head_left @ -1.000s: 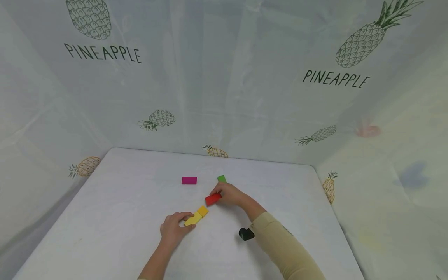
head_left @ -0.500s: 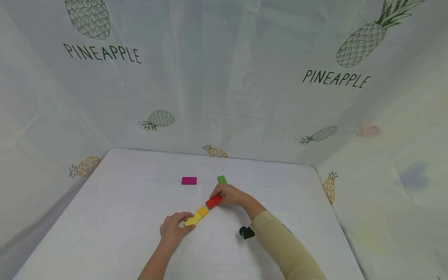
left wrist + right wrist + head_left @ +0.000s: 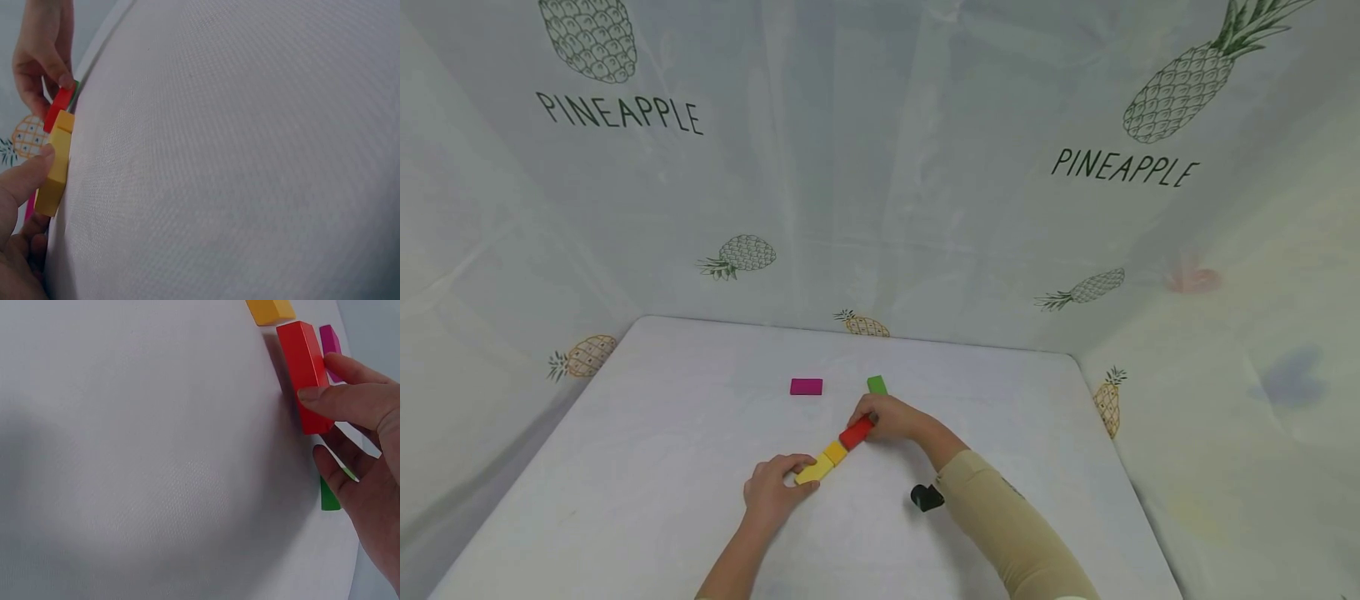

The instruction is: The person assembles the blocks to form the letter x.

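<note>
My left hand pinches a pale yellow block between thumb and fingers, low on the white table. At the far end of that block sits a shorter orange-yellow block, in line with it. My right hand grips a red rectangular block by its sides, thumb on the near face. In the head view the red block's near end meets the orange-yellow block, so the three form a slanting row. The right wrist view shows a narrow gap between those two ends.
A magenta block lies behind the row, to the left. Just beyond my right hand is a green block, partly covered by it. A small black object shows beside the right sleeve. Pineapple-print cloth hangs behind the table.
My right hand has brought the red block down and left, to the end of the orange-yellow block, and turned it into line. My left hand keeps its hold on the pale yellow block.
</note>
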Available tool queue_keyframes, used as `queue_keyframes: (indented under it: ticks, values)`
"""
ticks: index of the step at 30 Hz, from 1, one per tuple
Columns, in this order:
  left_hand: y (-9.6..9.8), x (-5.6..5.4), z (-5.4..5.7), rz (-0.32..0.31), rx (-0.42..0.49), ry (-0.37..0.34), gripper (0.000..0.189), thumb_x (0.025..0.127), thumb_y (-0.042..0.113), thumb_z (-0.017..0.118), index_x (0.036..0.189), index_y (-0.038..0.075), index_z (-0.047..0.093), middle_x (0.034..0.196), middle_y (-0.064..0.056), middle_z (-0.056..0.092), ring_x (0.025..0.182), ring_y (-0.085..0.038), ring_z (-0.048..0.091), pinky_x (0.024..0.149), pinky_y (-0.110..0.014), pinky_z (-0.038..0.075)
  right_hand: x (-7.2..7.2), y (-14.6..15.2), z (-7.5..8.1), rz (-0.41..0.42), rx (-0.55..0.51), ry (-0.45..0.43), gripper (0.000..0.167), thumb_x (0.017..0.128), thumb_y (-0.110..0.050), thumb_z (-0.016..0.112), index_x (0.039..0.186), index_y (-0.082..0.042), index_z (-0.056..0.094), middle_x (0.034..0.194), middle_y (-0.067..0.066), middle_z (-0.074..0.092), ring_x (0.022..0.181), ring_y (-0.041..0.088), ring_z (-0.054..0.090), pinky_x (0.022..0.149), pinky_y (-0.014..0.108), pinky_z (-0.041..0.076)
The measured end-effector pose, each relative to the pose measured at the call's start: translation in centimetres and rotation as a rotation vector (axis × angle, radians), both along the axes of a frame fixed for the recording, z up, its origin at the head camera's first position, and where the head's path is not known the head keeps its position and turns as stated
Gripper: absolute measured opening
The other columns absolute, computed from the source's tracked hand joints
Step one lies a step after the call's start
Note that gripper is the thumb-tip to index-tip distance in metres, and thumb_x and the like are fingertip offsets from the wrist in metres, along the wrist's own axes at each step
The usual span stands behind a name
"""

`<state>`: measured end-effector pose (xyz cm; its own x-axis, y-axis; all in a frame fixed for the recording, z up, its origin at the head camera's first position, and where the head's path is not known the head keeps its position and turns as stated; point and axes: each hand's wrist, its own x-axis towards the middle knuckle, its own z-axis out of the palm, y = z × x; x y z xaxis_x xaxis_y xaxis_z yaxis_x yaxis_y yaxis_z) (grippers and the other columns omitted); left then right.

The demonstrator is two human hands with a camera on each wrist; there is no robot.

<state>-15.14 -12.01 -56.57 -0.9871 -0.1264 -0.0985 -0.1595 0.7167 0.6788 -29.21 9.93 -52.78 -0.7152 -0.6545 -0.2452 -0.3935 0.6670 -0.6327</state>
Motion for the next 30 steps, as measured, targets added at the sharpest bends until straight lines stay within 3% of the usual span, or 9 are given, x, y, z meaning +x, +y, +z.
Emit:
queue_keyframes:
  ticks: [30]
  values:
    - [-0.1, 0.0, -0.3, -0.005, 0.0, 0.013, 0.033, 0.076, 0.026, 0.084, 0.107, 0.025, 0.073, 0.093, 0.006, 0.061, 0.096, -0.023, 0.049, 0.077, -0.045, 0.034, 0.1, -1.1, 0.0, -0.008, 0.059, -0.001, 0.031, 0.084, -0.001, 0.074, 0.101, -0.027, 0.075, 0.1, -0.014, 0.059, 0.095, 0.008, 0.052, 0.08, 0.021, 0.048]
